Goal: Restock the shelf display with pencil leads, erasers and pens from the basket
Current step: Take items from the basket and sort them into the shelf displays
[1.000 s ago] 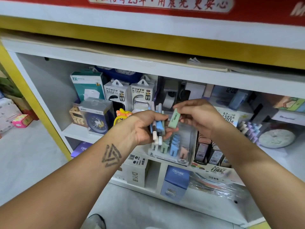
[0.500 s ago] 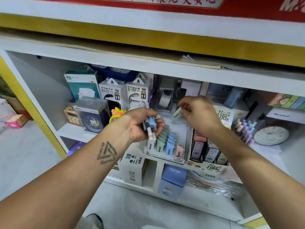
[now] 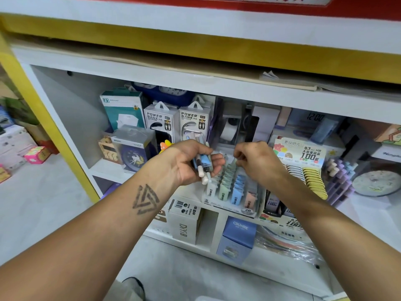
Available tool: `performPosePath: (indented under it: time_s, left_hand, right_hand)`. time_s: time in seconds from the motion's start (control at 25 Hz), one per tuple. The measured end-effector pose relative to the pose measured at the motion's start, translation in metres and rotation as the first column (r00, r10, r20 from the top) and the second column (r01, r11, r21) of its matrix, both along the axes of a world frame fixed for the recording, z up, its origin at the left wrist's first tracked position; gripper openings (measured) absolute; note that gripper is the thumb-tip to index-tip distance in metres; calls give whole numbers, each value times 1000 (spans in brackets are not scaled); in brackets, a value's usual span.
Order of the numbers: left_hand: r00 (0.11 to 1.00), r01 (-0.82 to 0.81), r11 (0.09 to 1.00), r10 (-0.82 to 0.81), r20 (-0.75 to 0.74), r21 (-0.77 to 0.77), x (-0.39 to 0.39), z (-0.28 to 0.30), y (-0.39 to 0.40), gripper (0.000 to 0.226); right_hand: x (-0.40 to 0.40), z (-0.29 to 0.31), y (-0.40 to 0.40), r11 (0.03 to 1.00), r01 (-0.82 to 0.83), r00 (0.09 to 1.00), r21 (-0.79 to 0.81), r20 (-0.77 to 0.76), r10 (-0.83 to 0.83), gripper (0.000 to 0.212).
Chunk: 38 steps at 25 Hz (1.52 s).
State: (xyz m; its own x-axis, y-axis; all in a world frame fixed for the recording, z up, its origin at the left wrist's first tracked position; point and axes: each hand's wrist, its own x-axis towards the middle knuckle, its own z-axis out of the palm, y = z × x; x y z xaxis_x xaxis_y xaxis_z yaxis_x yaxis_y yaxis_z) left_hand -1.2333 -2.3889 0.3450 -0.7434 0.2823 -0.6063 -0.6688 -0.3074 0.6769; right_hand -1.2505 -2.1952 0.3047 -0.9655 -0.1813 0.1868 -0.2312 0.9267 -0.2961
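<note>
In front of the white shelf (image 3: 65,131) we see the left hand (image 3: 184,164) closed around a bundle of pens (image 3: 202,166), their white tips pointing down toward us. Just to its right, the right hand (image 3: 258,161) pinches a pale green lead case (image 3: 234,162) with the fingertips, at the back of the clear display tray (image 3: 230,208). This tray holds rows of green, blue and pink cases, standing upright. Beside it on the right stands a box of 0.7 HB leads (image 3: 303,155). Behind the hands stand two power bank boxes (image 3: 178,124). The basket is not in view.
</note>
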Motion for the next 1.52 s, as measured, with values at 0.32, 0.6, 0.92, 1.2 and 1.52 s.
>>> performPosePath:
  time_s: [0.32,0.6,0.92,1.2,1.52]
  left_hand:
    - [998,47,998,-45,-40,46,2,-1,5,11]
    - [980,157,988,-157,-121,-13,7,-3,20,12]
    - [998,9,996,-15,-54,-93,0,-6,17,14]
    - [994,-83,992,76,-77,-95,-4,-9,13,14]
    - [996,-57,995,52,-68,-79,-1,-12,8,13]
  right_hand:
    - [5,14,-12,980,18,996,-198,89,0,28]
    - [13,35,-6,540,218,923,-813,351,155,6]
    - [10,45,19,576,177,960,-798,270,79,22]
    - [-3,35,22,918,119,992,-378,14,-123,6]
    - [-13,4,12,1000,9,990,-17,-140,-11,4]
